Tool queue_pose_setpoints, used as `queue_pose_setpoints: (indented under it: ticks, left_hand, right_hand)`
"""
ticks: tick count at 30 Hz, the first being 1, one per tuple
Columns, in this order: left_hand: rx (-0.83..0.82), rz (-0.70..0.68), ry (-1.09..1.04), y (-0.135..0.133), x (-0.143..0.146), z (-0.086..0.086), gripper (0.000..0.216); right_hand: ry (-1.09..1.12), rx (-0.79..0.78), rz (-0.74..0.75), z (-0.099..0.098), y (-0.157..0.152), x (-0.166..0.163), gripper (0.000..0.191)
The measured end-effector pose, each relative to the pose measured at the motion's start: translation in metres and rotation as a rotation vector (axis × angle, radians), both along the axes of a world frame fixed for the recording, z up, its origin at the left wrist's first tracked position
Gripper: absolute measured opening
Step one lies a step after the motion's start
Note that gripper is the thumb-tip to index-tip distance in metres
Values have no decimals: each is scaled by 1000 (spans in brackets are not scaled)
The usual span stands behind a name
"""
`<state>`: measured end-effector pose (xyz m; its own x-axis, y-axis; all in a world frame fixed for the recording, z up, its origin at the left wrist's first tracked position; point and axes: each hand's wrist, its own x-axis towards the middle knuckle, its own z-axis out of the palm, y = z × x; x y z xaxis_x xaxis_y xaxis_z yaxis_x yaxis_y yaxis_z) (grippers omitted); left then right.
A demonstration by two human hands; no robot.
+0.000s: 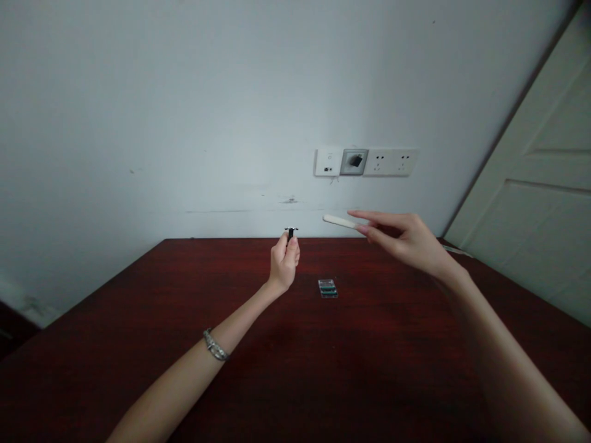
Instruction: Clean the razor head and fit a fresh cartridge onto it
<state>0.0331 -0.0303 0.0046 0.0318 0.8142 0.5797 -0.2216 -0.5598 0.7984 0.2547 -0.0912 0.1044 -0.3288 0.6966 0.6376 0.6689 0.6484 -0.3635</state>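
My left hand (285,261) is closed in a fist around a small black-handled tool (290,234). A thin metallic crosspiece tops it, giving a T shape; its exact kind I cannot make out. To the right, my right hand (404,240) pinches a slim white stick (339,221) with a rounded end between thumb and fingers, the index finger stretched above it. The stick points left toward the black-handled tool, and the two are apart. Below and between the hands, a small clear plastic case (327,288) with teal-coloured contents lies on the dark red table (295,369).
Behind the table rises a pale wall (184,123). It carries a row of socket plates (388,162), with a black plug (355,160) in one of them. A white panelled door (545,178) stands at the right. A silver bracelet (215,346) circles my left wrist.
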Motion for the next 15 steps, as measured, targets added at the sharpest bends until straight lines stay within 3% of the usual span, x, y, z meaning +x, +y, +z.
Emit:
queue_pose_setpoints:
  ticks: [6, 15]
  left_hand:
    - [-326, -108, -73, -3, 12, 0, 32]
    - [-370, -149, -107, -14, 25, 0, 28]
  right_hand:
    - [-99, 27, -10, -7, 5, -13, 31]
    - [-197, 115, -98, -35, 13, -45, 34]
